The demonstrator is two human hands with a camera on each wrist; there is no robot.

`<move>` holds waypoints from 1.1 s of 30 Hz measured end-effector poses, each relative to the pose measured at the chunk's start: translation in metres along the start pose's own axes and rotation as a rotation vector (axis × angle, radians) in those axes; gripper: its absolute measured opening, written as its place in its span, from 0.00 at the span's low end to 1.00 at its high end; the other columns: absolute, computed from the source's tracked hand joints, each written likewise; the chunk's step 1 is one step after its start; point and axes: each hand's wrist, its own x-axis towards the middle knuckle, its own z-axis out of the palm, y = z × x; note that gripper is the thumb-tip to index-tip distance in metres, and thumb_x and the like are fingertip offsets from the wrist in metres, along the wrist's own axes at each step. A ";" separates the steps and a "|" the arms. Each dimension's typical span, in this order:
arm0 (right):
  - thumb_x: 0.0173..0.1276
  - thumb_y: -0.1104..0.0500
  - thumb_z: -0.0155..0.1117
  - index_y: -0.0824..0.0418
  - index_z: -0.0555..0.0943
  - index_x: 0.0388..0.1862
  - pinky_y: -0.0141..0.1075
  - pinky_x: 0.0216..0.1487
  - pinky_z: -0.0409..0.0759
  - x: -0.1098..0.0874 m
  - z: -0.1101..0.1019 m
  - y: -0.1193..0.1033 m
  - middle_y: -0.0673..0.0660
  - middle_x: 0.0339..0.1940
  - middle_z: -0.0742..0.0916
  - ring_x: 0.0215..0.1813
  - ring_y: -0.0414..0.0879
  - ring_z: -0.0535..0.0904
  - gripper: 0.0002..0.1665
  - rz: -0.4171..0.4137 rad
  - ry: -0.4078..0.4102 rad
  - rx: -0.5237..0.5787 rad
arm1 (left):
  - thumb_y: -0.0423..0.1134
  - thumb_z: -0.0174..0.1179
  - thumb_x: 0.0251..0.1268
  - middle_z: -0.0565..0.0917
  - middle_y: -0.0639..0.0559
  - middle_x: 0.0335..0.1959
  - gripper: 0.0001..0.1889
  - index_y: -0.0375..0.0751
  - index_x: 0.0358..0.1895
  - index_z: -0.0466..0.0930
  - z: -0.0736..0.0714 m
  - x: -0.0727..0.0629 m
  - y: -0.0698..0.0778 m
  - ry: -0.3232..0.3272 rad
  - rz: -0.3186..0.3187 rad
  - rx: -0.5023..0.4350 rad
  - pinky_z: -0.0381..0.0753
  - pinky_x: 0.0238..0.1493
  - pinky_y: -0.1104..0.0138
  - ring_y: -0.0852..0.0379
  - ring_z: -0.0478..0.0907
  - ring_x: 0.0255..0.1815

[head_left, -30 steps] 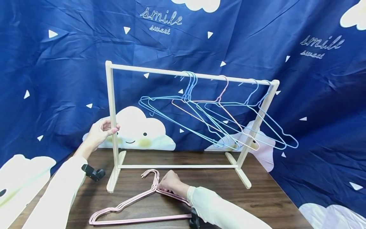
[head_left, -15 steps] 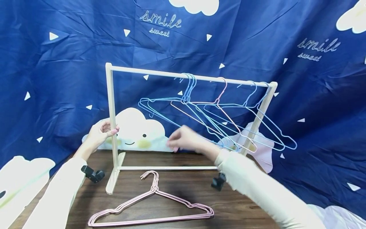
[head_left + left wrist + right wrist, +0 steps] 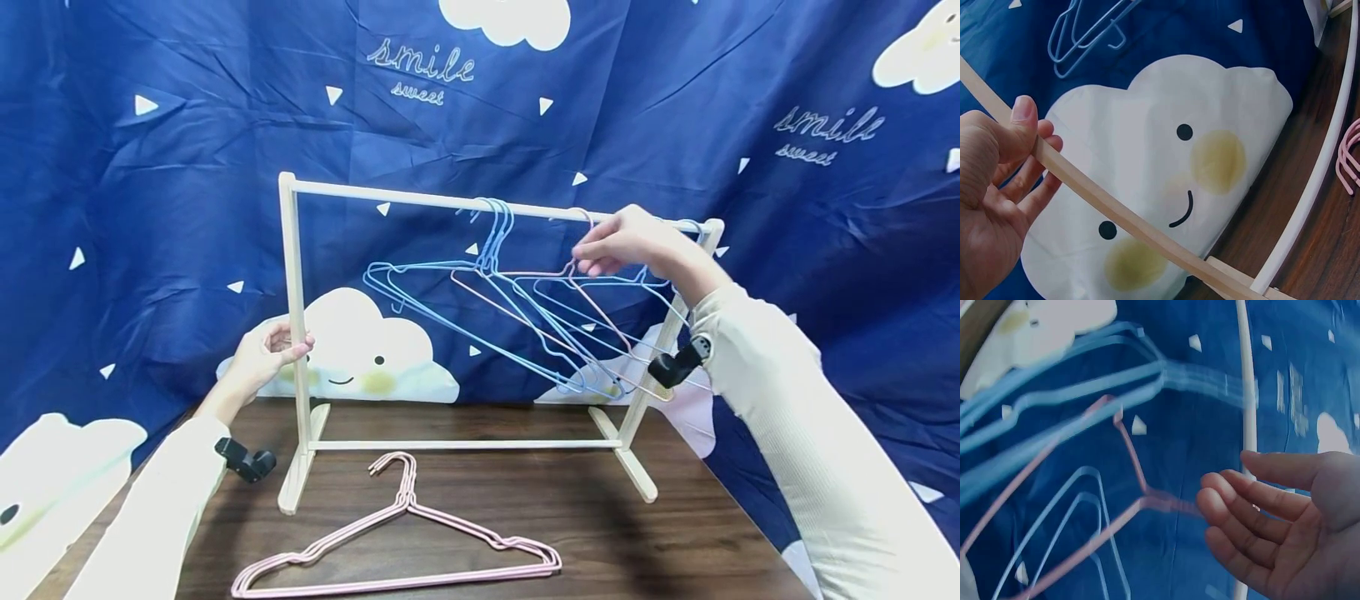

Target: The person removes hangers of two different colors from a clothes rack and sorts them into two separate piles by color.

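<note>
My left hand (image 3: 258,354) holds the left post (image 3: 292,258) of a pale wooden clothes rack, thumb in front and fingers behind. My right hand (image 3: 628,242) is up under the top rail (image 3: 420,199), beside the hook of a hanging pink hanger (image 3: 1091,545). In the right wrist view its fingers are loosely bent, the thumb stands apart from them, and nothing shows between. The fingertips overlap the pink hook there. Several blue hangers (image 3: 491,242) hang on the rail either side of the pink one; those at the right end are partly hidden by my right hand and forearm.
Several pink hangers (image 3: 397,582) lie stacked on the dark wooden table (image 3: 480,508), hooks pointing left, in front of the rack's lower bar (image 3: 465,445). The rack's feet (image 3: 636,473) stand on the table. A blue cloth (image 3: 187,208) with clouds hangs behind.
My right hand has left the stacked pink hangers on the table and risen rightward to the hanging pink hanger. My left hand stays on the post.
</note>
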 end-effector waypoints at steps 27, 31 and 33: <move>0.76 0.62 0.62 0.76 0.78 0.59 0.32 0.42 0.87 0.048 0.022 0.046 0.53 0.34 0.93 0.36 0.39 0.90 0.20 0.140 -0.148 0.128 | 0.26 0.64 0.68 0.87 0.73 0.37 0.14 0.35 0.54 0.77 0.003 -0.003 0.001 0.002 -0.015 0.021 0.82 0.43 0.81 0.75 0.84 0.40; 0.76 0.64 0.61 0.77 0.78 0.58 0.32 0.41 0.87 0.048 0.020 0.043 0.53 0.33 0.92 0.35 0.41 0.89 0.19 0.138 -0.141 0.159 | 0.25 0.64 0.68 0.87 0.72 0.37 0.13 0.39 0.52 0.78 0.001 -0.002 0.000 0.003 -0.012 0.001 0.82 0.43 0.81 0.75 0.85 0.40; 0.76 0.65 0.61 0.77 0.78 0.58 0.31 0.39 0.87 0.047 0.019 0.041 0.53 0.32 0.92 0.35 0.41 0.89 0.18 0.130 -0.130 0.187 | 0.25 0.63 0.68 0.87 0.72 0.36 0.13 0.41 0.52 0.78 0.000 -0.001 0.000 0.002 -0.012 -0.003 0.82 0.43 0.81 0.75 0.85 0.39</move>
